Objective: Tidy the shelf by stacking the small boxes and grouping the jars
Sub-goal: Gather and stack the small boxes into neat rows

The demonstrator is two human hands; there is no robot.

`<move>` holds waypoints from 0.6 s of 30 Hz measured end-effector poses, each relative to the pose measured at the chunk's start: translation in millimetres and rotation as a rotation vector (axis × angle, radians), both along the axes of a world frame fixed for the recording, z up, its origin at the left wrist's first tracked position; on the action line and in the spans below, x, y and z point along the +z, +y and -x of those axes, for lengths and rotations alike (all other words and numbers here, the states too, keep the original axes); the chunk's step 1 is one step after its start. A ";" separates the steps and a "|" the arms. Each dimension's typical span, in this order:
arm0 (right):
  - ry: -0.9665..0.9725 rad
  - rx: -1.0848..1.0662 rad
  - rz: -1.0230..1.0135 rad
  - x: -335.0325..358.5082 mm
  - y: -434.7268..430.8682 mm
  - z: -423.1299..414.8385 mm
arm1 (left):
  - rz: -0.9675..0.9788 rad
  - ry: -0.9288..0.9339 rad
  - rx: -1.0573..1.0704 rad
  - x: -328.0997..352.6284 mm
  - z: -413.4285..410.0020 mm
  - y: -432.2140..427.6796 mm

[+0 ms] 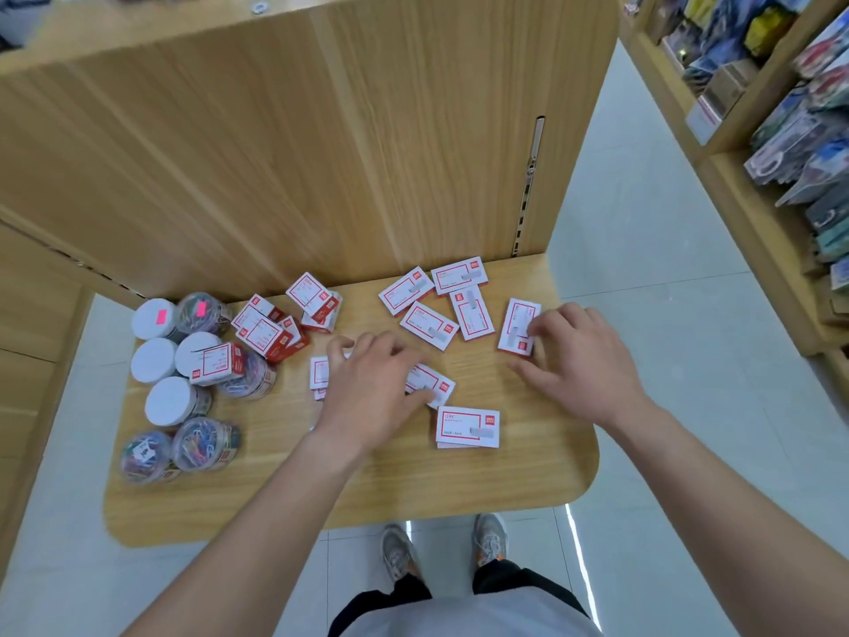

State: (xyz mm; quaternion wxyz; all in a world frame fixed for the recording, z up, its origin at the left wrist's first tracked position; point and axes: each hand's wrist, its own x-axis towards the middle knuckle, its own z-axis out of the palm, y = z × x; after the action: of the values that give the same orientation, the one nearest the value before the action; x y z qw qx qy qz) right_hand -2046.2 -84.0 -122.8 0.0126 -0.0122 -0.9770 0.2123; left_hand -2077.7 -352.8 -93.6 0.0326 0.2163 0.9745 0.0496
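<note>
Status: stacking not yet done. The boxes lie loose across the middle and right of the shelf (528, 475); the jars (183, 374) sit bunched at the left.

Left hand (372, 388): my grip is curled down over two flat boxes, thumb against the box (429, 383) on its right side, fingertips (337, 349) reaching past the box (319, 372) on its left. Whether I am pinching either box or only pressing on it, I cannot tell; the palm hides the contact.

Right hand (579, 360): fingers half spread, tips touching the near edge of the rightmost box (519, 326). No closed pinch is visible.

Further boxes: four lie flat at the far side (429, 325); one sits near me (467, 425), seemingly atop another; a loose heap (275, 331) leans against the jars, and one box (216, 363) rests on top of them.

Risks, in my judgement:
- The rightmost box lies close to the shelf's right edge; a sideways push could send it to the floor.
- Sweeping boxes leftward could topple the heap or roll the tipped jars (179, 448) off the near-left corner.
- Boxes stacked askew may slide apart.
</note>
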 end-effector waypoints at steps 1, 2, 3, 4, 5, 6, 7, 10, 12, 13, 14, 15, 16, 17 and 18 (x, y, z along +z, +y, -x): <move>-0.012 -0.038 -0.004 -0.7 -5.4 5.2 | -0.009 -0.009 0.003 0.1 2.4 -0.1; -0.022 -0.072 -0.008 0.1 -11.8 10.3 | -0.013 -0.024 0.006 0.0 5.0 -0.2; -0.023 -0.100 -0.007 2.0 -17.8 14.8 | -0.013 -0.033 0.006 -0.5 8.0 0.2; -0.022 -0.127 -0.002 4.5 -22.4 18.2 | -0.014 -0.027 0.008 -1.3 10.7 1.0; -0.027 -0.152 0.013 5.7 -24.6 20.8 | -0.016 -0.014 0.017 -2.5 13.4 2.6; -0.037 -0.170 0.039 6.2 -25.2 22.1 | -0.022 -0.001 0.035 -3.7 15.4 4.8; -0.046 -0.180 0.075 6.1 -24.2 22.1 | -0.029 0.007 0.058 -5.1 17.2 8.0; -0.032 -0.203 0.240 7.3 -12.4 15.4 | -0.042 0.020 0.101 -8.0 17.1 19.3; 0.010 -0.230 0.371 12.4 -3.6 5.4 | -0.076 0.035 0.098 -7.7 15.8 21.2; 0.027 -0.205 0.433 16.4 -3.2 0.6 | -0.111 0.044 0.098 -6.6 16.5 19.1; 0.040 -0.139 0.484 20.4 -7.0 -2.9 | -0.154 0.057 0.107 -4.9 18.3 14.9; 0.039 -0.046 0.516 23.3 -15.3 -4.5 | -0.197 0.074 0.120 -3.4 22.4 9.8; 0.026 0.052 0.531 23.3 -26.4 -3.4 | -0.228 0.088 0.129 -1.6 28.2 4.2; 0.001 0.147 0.527 20.7 -38.7 -0.5 | -0.241 0.090 0.125 -1.2 35.9 -1.1; -0.032 0.233 0.501 16.9 -49.5 2.8 | -0.241 0.079 0.103 -0.6 43.8 -5.3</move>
State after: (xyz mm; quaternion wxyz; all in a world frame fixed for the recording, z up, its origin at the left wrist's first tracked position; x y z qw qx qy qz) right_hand -2049.0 -133.5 -105.9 -0.0306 0.0941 -0.8889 0.4474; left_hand -2121.6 -358.1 -94.2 -0.0347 0.1702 0.9718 0.1592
